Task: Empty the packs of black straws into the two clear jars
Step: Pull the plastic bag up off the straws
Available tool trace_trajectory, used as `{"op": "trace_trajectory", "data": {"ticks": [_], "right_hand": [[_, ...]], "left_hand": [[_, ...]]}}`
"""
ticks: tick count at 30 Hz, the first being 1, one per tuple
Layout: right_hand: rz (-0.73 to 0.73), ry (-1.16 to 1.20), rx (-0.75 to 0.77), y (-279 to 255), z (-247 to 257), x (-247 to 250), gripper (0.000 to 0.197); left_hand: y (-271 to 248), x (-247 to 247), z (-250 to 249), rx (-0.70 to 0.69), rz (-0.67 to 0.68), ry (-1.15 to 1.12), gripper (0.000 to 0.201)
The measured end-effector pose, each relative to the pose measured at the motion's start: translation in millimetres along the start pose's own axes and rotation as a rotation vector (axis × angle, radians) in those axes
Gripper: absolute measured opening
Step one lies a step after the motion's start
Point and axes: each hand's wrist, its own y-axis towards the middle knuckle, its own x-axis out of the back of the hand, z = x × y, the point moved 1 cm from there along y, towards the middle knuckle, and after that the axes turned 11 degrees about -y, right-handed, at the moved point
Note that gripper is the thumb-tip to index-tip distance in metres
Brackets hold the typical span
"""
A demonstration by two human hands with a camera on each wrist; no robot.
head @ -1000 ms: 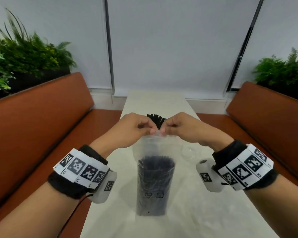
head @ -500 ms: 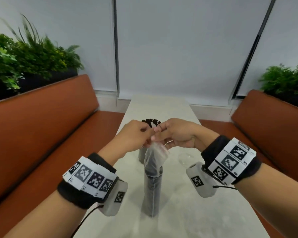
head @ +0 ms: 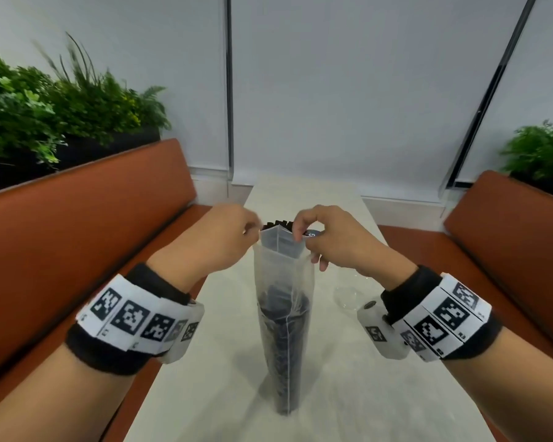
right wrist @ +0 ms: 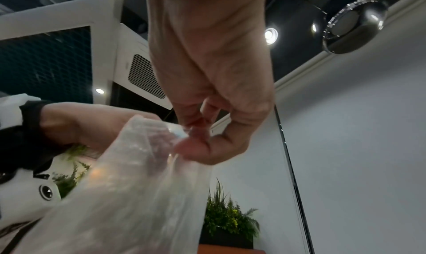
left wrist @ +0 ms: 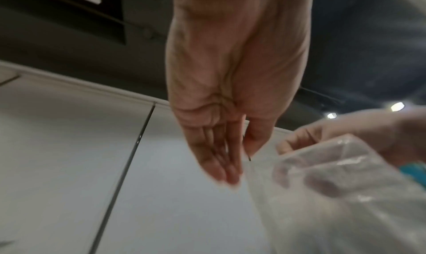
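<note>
We see a tall clear plastic pack of black straws (head: 284, 330) standing upright on the pale stone counter (head: 348, 393), its top pulled apart between both hands. The left hand (head: 219, 242) pinches the left edge and the right hand (head: 329, 237) pinches the right edge. Behind the pack, black straw tips (head: 276, 224) poke up, and a clear round jar (head: 347, 296) sits near the right wrist.

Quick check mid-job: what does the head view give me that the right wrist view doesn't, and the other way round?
Only the head view shows the black straws low in the pack, the white table, the filled jar's straw tips behind the pack and a clear jar by the right wrist. Only the right wrist view shows, from below, the right hand pinching the film. Both show the clear pack held at its top by both hands, including the left hand.
</note>
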Motion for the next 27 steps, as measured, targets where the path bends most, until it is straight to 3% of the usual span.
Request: {"op": "trace_trajectory", "data": {"ticks": [1, 3, 5, 6, 8, 11, 13, 17, 20, 22, 25, 27], "right_hand": [[0.020, -0.080, 0.009, 0.9, 2.3, 0.0, 0.031], [0.083, -0.237, 0.005, 2.9, 4.2, 0.6, 0.030], [0.114, -0.314, 0.002, 1.2, 7.0, 6.0, 0.026], [0.096, -0.304, -0.014, 0.4, 7.5, 11.0, 0.025], [0.017, -0.240, -0.045, -0.5, 6.7, 23.6, 0.023], [0.082, -0.281, -0.045, -4.5, 10.0, 23.8, 0.025], [0.048, -0.258, -0.036, -6.0, 11.1, 16.7, 0.026], [0.006, -0.182, -0.075, -8.8, 4.6, 12.4, 0.025], [-0.119, -0.094, -0.077, -6.7, 1.5, 11.3, 0.025], [-0.092, -0.104, -0.092, -6.8, 0.2, 3.5, 0.024], [-0.090, 0.007, -0.131, -3.6, -4.5, -6.2, 0.021], [-0.169, 0.182, -0.141, -3.1, -10.1, -5.7, 0.014]], "left_hand": [[-1.8, -0.9, -3.4, -0.119, -0.025, 0.024, 0.022], [-5.5, -5.9, -8.2, -0.244, 0.111, 0.097, 0.026], [-7.2, -8.4, -4.5, -0.207, 0.202, 0.246, 0.029], [-6.5, -4.6, -0.3, -0.188, 0.161, 0.236, 0.026], [-6.0, 7.1, 4.8, -0.191, 0.048, 0.038, 0.017], [-6.0, 8.3, 1.3, -0.230, 0.114, -0.108, 0.010], [-4.7, 5.9, 3.0, -0.235, 0.112, -0.185, 0.009], [-5.6, 7.6, 12.8, -0.212, 0.103, -0.223, 0.009], [-4.8, 9.0, 14.2, -0.206, 0.047, -0.239, 0.012], [-4.8, 7.4, 11.9, -0.209, 0.084, -0.040, 0.022], [-5.8, -8.2, -1.6, -0.238, 0.166, 0.290, 0.058], [-5.6, -27.5, -16.6, -0.292, 0.164, 0.355, 0.051]]}}
